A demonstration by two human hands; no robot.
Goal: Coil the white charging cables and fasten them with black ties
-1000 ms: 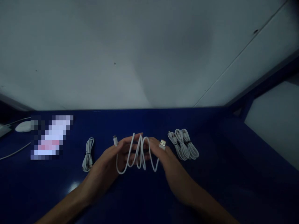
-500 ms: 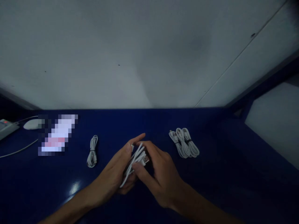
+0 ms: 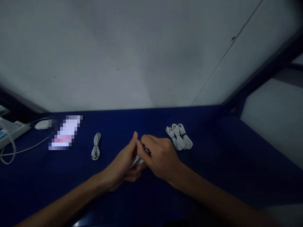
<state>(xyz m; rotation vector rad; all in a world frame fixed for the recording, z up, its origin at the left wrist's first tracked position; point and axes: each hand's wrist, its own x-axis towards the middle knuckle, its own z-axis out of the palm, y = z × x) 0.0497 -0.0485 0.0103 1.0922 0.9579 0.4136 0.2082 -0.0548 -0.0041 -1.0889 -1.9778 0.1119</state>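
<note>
Between my two hands is a folded white USB cable (image 3: 136, 162), mostly covered by fingers. My left hand (image 3: 123, 165) is wrapped round it from the left and below, thumb pointing up. My right hand (image 3: 161, 154) closes over its upper end, thumb and fingers pinched together; a metal plug partly shows beneath them. To the left, a bundled white cable (image 3: 96, 146) with a dark tie lies on the blue table (image 3: 123, 123). On the right, three similar tied cables (image 3: 180, 137) lie side by side.
At the left stand a power strip (image 3: 16, 132) with a small red light and a white rounded device (image 3: 42, 125) with cords. Beside them is a bright, pixelated slab (image 3: 67, 130). A pale wall (image 3: 118, 88) rises behind the table.
My right hand has drawn its fingers in over the upper end of the cable, so more of it is hidden. The whole view has shifted slightly.
</note>
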